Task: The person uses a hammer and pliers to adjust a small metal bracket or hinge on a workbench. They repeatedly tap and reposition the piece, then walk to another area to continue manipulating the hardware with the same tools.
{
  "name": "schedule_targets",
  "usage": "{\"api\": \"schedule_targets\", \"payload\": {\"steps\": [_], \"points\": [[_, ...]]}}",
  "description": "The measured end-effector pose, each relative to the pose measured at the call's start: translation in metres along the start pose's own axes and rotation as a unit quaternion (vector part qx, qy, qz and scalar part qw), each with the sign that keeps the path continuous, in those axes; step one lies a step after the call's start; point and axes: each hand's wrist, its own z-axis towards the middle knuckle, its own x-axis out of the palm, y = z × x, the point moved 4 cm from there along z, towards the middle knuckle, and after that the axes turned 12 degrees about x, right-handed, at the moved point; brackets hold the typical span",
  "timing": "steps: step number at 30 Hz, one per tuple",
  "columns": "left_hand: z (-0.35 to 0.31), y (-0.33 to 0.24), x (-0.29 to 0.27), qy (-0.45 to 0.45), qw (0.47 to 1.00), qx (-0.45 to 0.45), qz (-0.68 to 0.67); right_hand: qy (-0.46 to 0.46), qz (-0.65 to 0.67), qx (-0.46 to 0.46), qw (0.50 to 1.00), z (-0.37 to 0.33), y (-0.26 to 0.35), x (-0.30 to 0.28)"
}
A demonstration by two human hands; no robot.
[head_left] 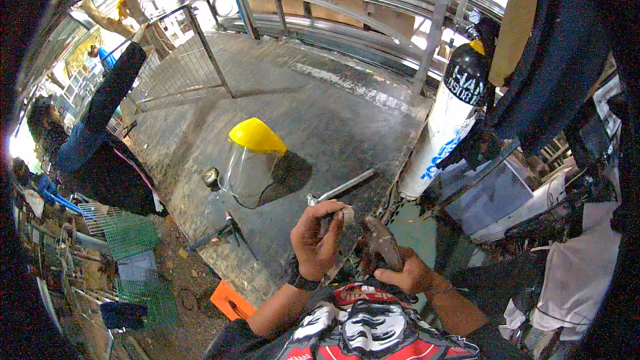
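Jutting from right fingers [413, 269]: dull grey-brown tool [383, 241]

A small, pale piece [347, 214], of a kind too small to tell, is pinched at the fingertips in the grip of the left hand [319, 239]. Just to its right and apart from it, a longish grey-brown object [384, 243] with a worn-looking surface leans up and leftward, its lower end within the right hand [408, 272].

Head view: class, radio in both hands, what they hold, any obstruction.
Left hand pinching small pale piece. Right hand gripping brown elongated object. Yellow-topped face shield on tabletop, clear of both hands.
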Motion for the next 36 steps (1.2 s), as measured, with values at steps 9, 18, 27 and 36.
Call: {"api": "schedule_targets", "payload": {"steps": [9,18,27,36], "points": [[-0.007,-0.028,0.005,-0.024,0.979,0.163,0.122,0.011,0.019,-0.056,0.998,-0.003,0.008,0.02],[-0.018,-0.029,0.008,-0.045,0.998,0.029,-0.018,0.011,0.067,-0.028,0.997,-0.005,0.004,0.018],[-0.021,-0.025,0.01,-0.038,0.994,-0.023,-0.105,-0.032,0.016,-0.022,0.999,-0.007,0.007,0.016],[-0.022,-0.021,0.01,-0.025,0.988,-0.055,-0.139,-0.068,0.056,-0.076,0.993,0.002,-0.003,0.018]]}}
